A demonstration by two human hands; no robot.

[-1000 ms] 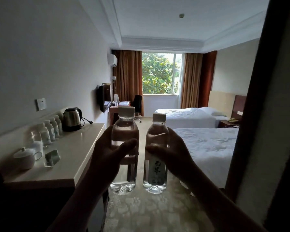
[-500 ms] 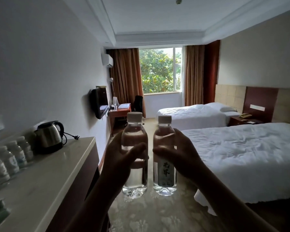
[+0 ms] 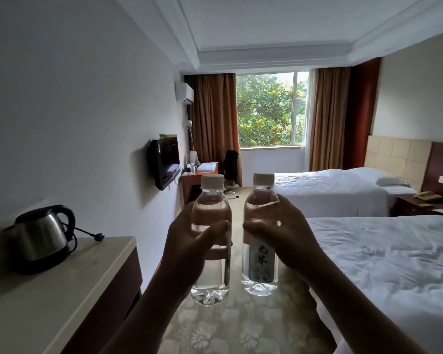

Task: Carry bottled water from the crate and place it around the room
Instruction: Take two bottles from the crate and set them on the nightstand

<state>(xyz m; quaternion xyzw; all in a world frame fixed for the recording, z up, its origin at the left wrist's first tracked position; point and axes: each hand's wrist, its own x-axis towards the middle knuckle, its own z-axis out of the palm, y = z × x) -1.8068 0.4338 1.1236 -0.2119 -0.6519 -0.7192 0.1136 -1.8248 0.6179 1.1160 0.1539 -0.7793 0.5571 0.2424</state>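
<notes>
I hold two clear water bottles with white caps upright in front of me, side by side and almost touching. My left hand grips the left bottle around its middle. My right hand grips the right bottle, whose label with dark characters faces me. Both bottles hang over the patterned carpet between the counter and the near bed. No crate is in view.
A pale counter at the left carries a steel kettle with its cord. A wall television and a desk with a chair stand further along. Two white beds fill the right, a nightstand between them.
I have moved forward into the room past the doorway. The counter's row of bottles and cups has slid out of view at the left, and the kettle is closer. Both hands still hold their bottles.
</notes>
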